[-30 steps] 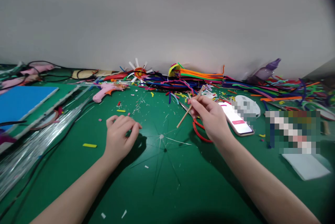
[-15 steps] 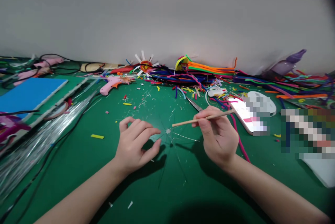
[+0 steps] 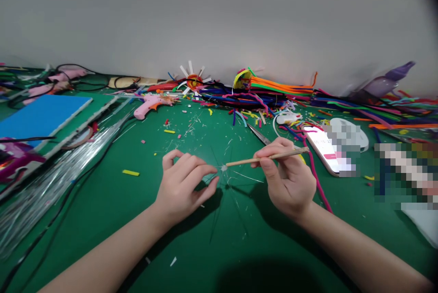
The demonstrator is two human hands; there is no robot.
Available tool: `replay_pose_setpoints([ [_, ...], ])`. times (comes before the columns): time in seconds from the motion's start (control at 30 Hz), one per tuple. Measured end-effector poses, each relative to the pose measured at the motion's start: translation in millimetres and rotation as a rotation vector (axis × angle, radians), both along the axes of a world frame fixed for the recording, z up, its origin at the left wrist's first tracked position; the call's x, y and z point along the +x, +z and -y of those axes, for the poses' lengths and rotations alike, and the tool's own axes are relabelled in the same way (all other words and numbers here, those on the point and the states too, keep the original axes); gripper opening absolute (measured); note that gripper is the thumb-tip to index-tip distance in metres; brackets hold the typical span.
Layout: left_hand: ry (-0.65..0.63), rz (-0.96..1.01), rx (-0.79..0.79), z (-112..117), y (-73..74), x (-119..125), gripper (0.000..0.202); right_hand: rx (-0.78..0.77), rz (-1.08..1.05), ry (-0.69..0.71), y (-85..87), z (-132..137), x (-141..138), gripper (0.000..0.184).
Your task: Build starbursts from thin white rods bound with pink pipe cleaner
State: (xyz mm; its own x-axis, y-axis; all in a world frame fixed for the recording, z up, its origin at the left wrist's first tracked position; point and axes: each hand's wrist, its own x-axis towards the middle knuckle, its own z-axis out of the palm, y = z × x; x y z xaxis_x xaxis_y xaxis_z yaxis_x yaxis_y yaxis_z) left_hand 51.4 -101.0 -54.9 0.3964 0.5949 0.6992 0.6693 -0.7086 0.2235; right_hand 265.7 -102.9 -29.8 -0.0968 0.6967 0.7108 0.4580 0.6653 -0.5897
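My left hand (image 3: 187,182) is closed in a loose pinch, its thumb and index fingertips at one side of a spidery piece of thin clear strands (image 3: 247,177). These strands spread out from a small whitish blob (image 3: 224,168) in the middle; the grip itself is hard to see. My right hand (image 3: 286,178) is shut on a thin wooden stick (image 3: 243,161), held like a pencil. Its left tip is at the blob, seemingly touching it. Faint dark lines of shadow fall on the green table (image 3: 191,256) below.
A pink glue gun (image 3: 148,105) lies behind on the left, beside a bundle of clear strips (image 3: 73,172) and a black cord. Pipe cleaners (image 3: 284,85) pile along the wall. Scissors (image 3: 256,134) and a lit phone (image 3: 325,149) lie near my right hand; yellow scraps (image 3: 131,173) are scattered about.
The stick's tip has come closer to the whitish blob. My left thumb and index finger have drawn nearer together and slightly right. The whole view has shifted a little.
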Motion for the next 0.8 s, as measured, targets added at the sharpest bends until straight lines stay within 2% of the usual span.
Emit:
replay_pose_setpoints([
  [0.8,0.015,-0.011,-0.029,-0.5,-3.0,-4.0,0.009,-0.060,-0.029,0.008,-4.9,-0.7,-1.6,0.013],
])
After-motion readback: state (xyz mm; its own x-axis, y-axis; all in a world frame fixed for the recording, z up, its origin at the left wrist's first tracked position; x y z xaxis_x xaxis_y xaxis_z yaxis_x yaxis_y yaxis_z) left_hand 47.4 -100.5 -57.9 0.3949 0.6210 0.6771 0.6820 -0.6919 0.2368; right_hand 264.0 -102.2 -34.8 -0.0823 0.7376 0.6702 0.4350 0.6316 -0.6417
